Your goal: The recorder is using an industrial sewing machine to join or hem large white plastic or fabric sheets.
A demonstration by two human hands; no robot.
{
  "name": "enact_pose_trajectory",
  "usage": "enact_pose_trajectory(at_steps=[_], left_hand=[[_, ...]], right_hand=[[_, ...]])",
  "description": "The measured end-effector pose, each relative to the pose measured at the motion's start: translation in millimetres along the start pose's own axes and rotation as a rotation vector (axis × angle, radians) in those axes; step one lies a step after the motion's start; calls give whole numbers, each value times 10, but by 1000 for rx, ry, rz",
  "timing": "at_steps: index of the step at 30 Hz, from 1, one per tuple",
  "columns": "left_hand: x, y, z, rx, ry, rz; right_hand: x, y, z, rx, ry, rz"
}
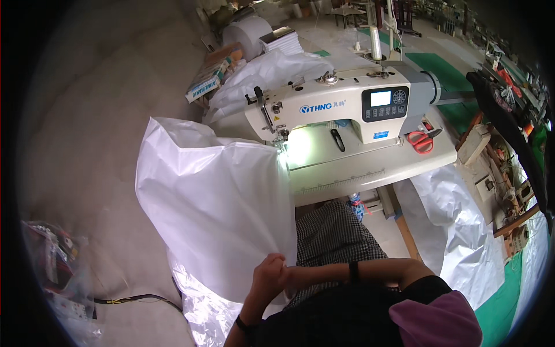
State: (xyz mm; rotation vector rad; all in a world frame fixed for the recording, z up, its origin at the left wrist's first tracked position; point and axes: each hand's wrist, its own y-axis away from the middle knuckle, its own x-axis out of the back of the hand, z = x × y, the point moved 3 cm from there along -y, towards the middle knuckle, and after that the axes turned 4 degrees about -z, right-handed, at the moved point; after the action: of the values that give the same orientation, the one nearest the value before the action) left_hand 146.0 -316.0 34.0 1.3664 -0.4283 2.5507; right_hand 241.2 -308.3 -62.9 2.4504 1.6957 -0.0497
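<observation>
Grey-brown floor [104, 173] fills the left, with a sewing machine [347, 92] on its tabletop [399, 157] right of centre. White sheet [219, 208] hangs centre-left; I'd guess it's light, floppy, slippery, so pinch the edge. Left hand [266, 279] and right hand [285, 276] are bunched together, lower centre, by its edge. Can't tell what the fingers hold. Lamp glare [299, 146] washes out the needle.

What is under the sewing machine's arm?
Under the sewing machine's arm, a black tool lies on the tabletop; the arm partly covers a blue thing behind. At the arm's left end, the white sheet hides what lies beneath.
</observation>
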Motion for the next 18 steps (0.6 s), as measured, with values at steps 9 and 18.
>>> enact_pose_trajectory(at_steps=[9,18], left_hand=[[-337,-163,-260,363,-238,-14],[-135,-259,-3,59,-236,-127]], right_hand=[[-31,22,-23,-39,435,-166],[1085,247,383,-323,15,502]])
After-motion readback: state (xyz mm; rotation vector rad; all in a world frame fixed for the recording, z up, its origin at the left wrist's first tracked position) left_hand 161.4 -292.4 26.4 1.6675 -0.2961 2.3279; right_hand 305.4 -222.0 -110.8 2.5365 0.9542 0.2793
